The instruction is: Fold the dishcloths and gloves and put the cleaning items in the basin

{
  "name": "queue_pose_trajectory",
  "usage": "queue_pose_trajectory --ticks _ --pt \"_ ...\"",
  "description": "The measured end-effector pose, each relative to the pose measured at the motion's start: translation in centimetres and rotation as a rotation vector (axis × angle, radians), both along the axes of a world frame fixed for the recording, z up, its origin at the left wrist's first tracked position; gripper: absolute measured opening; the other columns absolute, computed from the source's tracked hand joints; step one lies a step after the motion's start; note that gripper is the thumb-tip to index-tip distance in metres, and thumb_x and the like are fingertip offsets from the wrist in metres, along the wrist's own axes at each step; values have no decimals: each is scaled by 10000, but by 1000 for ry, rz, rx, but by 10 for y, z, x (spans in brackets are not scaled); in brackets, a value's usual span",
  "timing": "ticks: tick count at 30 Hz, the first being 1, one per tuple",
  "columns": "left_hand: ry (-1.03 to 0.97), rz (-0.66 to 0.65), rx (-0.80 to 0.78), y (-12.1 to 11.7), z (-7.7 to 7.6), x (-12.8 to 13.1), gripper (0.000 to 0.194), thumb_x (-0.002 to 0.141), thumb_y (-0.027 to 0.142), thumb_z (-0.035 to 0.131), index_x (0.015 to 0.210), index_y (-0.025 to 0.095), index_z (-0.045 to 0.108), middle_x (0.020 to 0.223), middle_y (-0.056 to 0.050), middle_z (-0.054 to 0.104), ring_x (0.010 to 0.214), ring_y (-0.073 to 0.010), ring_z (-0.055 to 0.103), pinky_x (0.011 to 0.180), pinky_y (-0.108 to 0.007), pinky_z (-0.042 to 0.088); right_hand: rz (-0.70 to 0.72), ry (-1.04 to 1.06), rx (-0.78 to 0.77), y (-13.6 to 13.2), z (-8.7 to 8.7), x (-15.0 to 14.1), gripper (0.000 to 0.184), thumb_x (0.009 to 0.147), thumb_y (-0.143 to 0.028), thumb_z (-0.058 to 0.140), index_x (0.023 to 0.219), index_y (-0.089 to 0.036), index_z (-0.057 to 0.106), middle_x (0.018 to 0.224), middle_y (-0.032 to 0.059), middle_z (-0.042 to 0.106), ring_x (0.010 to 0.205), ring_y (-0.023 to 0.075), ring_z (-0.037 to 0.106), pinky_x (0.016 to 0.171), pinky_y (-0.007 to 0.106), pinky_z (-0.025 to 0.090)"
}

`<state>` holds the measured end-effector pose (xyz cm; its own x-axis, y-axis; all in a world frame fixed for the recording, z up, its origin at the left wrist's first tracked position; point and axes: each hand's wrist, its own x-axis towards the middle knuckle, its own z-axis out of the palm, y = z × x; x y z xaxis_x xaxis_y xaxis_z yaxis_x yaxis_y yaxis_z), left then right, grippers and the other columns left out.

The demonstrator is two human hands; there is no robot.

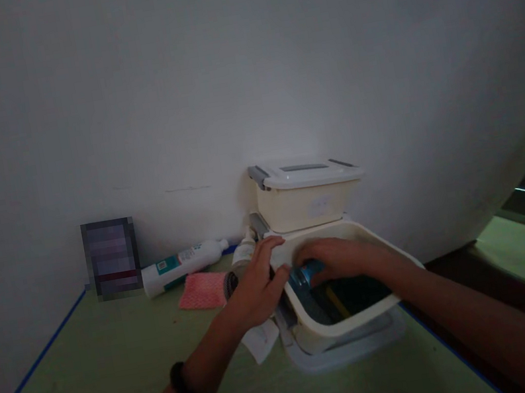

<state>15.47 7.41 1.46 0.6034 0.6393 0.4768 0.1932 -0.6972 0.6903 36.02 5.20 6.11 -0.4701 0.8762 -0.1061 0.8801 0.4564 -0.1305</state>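
An open cream-coloured plastic box [345,327] stands on a grey lid or tray [320,362]. My right hand [331,259] reaches inside it, fingers curled round a clear blue object [305,276] that looks like a small bottle; its full shape is hidden. At the box's left rim is my left hand [262,287], thumb and fingers apart, holding nothing that I can see. The dark inside of the box shows a yellow strip [337,301]. Partly behind my left hand lie a pink cloth [204,291], a dark ribbed item [230,285] and a white piece [261,342].
A smaller lidded cream box [307,206] with grey clips sits behind, against the wall. On the green tabletop [121,374], a white bottle [184,266] lies on its side. A blurred-out framed item [111,256] stands at the left. The table has blue edging.
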Motion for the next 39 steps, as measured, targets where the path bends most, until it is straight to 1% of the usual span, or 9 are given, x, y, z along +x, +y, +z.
queue_pose_trajectory --ticks 5,10,16,20,24,28,31,34,39 --pt "58 -13 47 6 11 -23 318 882 292 439 1182 184 446 1234 -114 494 1033 -215 556 888 -386 451 -84 193 119 -14 14 -9 184 825 -262 536 924 -160 652 850 74 696 785 196 634 724 306 465" --pt "119 63 58 8 16 -53 190 887 272 428 973 181 571 893 -46 644 809 -172 613 750 -327 495 -134 414 235 -31 24 -42 186 850 -267 487 860 -166 643 809 50 698 726 159 636 670 272 475" --pt "128 154 136 -8 -30 -77 264 845 205 471 1099 170 535 1093 -110 586 1024 -229 538 886 -413 442 -107 532 379 -50 29 -85 136 835 -194 500 825 -166 632 826 42 672 781 162 597 732 296 448" --pt "271 99 157 -17 -66 -89 296 815 188 519 1102 224 581 1130 -95 567 1070 -257 493 931 -464 396 -23 386 537 -58 24 -115 143 848 -160 488 837 -139 629 852 77 638 870 197 554 810 343 431" --pt "249 138 106 -18 -75 -106 147 804 195 526 900 194 636 947 -81 614 932 -250 521 867 -448 414 91 187 576 -67 2 -148 185 854 -112 452 851 -100 636 876 114 626 885 225 539 833 380 438" --pt "125 253 8 -20 -67 -131 117 824 222 487 791 174 587 830 -59 599 836 -218 529 791 -379 439 175 172 430 -75 -35 -171 214 835 -72 444 936 -76 632 920 120 633 899 231 563 830 380 475" --pt "-23 383 -92 -21 -61 -144 172 879 295 416 847 172 532 800 -38 579 772 -188 545 719 -324 453 47 321 316 -77 -68 -176 388 849 -229 498 1204 -71 506 1161 161 566 1055 276 528 887 435 467" --pt "-153 453 -207 -19 -59 -147 211 905 359 372 904 177 481 726 -7 577 651 -154 565 605 -265 455 -8 423 181 -76 -96 -177 515 833 -281 523 1288 -67 414 1292 179 477 1174 285 456 975 453 409" --pt "-236 378 -374 -19 -60 -139 261 889 378 423 1063 185 403 784 -29 652 646 -151 617 584 -257 476 -64 584 156 -70 -114 -175 303 874 -215 428 1150 -112 498 1360 175 387 1245 260 391 1021 462 357"
